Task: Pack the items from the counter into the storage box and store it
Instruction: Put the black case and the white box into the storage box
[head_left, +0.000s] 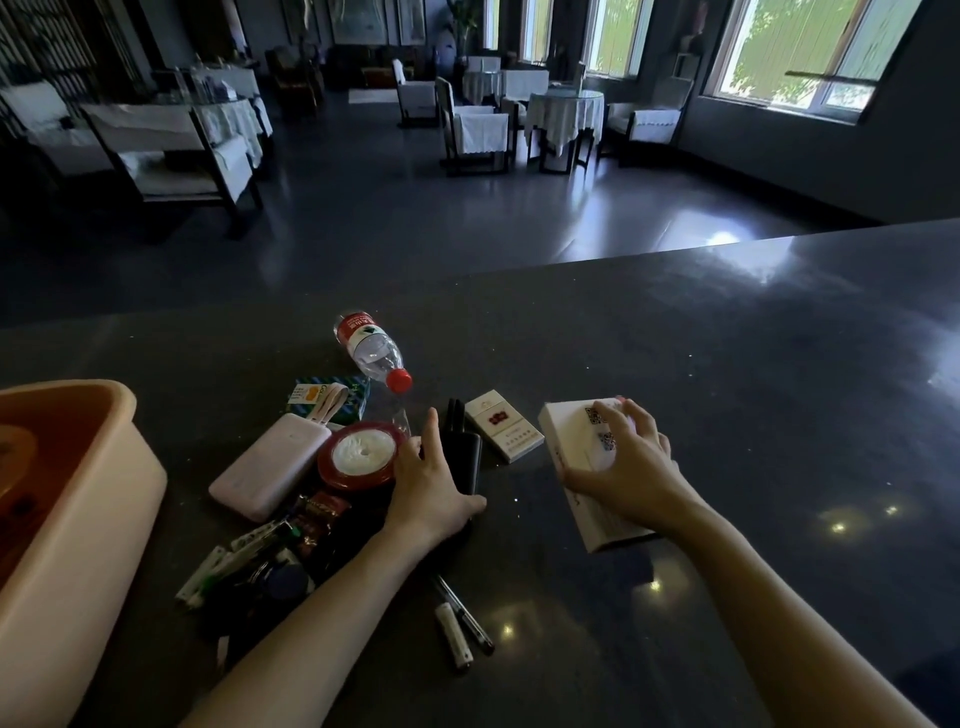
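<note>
— Nearest, lower centre of frame: white battery and black pen, side by side on the desk. Storage box?

— Storage box, pink, open, at left edge.

— Hands?

— Left hand spread flat over a black wallet; right hand curled over a white carton.

— Others?

— Pink power bank, red tape roll, water bottle lying down, centre.

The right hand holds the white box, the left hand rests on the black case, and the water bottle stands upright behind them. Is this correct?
Not entirely. In the head view the water bottle lies on its side on the counter; it does not stand upright. The right hand does hold the white box, and the left hand rests on the black case.
</note>
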